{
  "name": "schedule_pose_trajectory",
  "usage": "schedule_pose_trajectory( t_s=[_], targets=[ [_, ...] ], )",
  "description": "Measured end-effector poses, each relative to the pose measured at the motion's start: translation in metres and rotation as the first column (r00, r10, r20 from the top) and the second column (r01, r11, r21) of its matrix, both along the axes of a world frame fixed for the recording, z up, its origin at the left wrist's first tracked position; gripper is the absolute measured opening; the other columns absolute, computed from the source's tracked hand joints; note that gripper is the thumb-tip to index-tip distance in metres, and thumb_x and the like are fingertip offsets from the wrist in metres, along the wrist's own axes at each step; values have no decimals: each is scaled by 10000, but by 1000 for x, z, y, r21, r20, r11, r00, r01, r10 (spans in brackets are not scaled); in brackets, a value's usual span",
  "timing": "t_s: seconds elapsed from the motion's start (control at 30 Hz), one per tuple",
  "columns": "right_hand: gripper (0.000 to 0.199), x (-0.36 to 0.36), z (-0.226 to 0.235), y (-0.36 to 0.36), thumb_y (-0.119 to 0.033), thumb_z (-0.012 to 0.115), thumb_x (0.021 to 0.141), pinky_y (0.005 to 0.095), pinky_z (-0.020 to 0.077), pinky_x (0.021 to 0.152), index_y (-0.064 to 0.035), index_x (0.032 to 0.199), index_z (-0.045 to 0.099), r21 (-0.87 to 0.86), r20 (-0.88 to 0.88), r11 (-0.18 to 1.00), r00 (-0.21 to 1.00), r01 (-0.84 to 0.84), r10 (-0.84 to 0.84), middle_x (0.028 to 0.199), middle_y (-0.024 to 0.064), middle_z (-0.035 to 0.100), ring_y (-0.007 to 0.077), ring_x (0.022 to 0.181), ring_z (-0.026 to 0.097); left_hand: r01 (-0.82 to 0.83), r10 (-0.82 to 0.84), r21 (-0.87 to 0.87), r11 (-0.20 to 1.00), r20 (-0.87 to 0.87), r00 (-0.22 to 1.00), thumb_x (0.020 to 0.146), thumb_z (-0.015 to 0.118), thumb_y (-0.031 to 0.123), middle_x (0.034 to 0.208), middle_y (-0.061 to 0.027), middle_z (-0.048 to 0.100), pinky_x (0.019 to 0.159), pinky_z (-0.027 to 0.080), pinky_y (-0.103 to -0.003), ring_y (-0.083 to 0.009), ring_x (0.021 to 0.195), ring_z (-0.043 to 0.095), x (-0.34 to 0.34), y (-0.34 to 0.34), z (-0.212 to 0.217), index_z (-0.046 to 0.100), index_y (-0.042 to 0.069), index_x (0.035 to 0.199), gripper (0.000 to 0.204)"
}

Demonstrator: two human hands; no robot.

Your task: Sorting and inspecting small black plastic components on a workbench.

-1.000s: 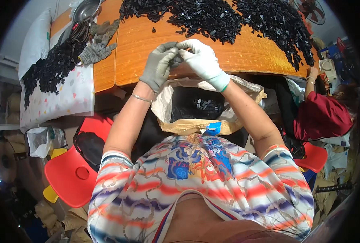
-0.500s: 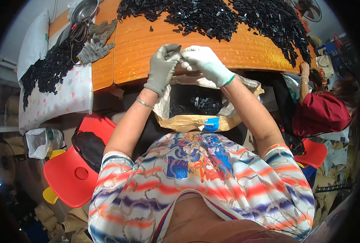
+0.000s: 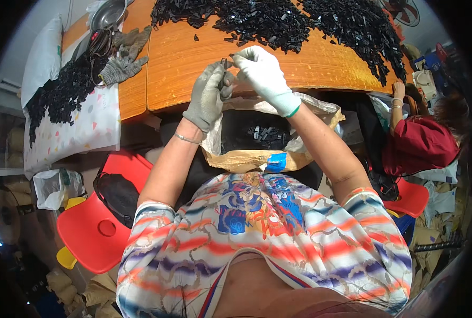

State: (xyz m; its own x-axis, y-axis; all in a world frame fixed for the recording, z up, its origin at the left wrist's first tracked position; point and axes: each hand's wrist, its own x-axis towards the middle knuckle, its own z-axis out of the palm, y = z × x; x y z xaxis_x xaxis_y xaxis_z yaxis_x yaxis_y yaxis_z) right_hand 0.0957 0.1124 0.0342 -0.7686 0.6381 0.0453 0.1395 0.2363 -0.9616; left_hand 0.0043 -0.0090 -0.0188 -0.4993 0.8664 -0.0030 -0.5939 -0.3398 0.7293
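My left hand (image 3: 207, 95), in a grey glove, is closed on a small black plastic part (image 3: 224, 63) that stands up from the fingertips. Just right of it, my right hand (image 3: 260, 71), in a white glove with a green cuff edge, pinches something small and dark at its fingertips; its exact kind is too small to make out. Both hands are raised over the table's near edge, fingertips close together. Below them an open paper sack (image 3: 246, 160) with a white lining rests at my lap, black plastic parts (image 3: 265, 135) lying inside.
Heaps of black parts (image 3: 268, 24) cover the far side of the wooden table (image 3: 188, 69). At left lie grey work gloves (image 3: 122, 69), a metal bowl (image 3: 107, 15) and another black heap (image 3: 61, 95). A red chair (image 3: 95, 233) stands left; a person in maroon (image 3: 424, 146) sits right.
My fingertips have drawn slightly apart: the right hand has risen, and the left has shifted a little left. The black part in my left hand now shows more clearly.
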Motion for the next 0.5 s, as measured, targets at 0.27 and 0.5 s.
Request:
schedule_pose_trajectory(
  t_s=[0.27,0.5],
  targets=[
    [201,-8,-16,-4,-147,616,869,258,505,689,-2,1009,621,119,-137,992,990,43,-27,872,81,677,114,743,627,-146,128,-86,986,-183,975,983,469,186,770,8,498,549,366,-174,-50,628,427,11,1,10,520,41,1086,185],
    [235,-9,-24,-3,-187,618,862,300,509,747,-28,1034,632,187,-142,982,990,35,-8,910,101,679,187,803,654,-233,176,-171,957,-295,939,976,491,184,752,18,508,523,366,-162,-29,598,422,17,4,17,525,28,1092,197]
  ],
)
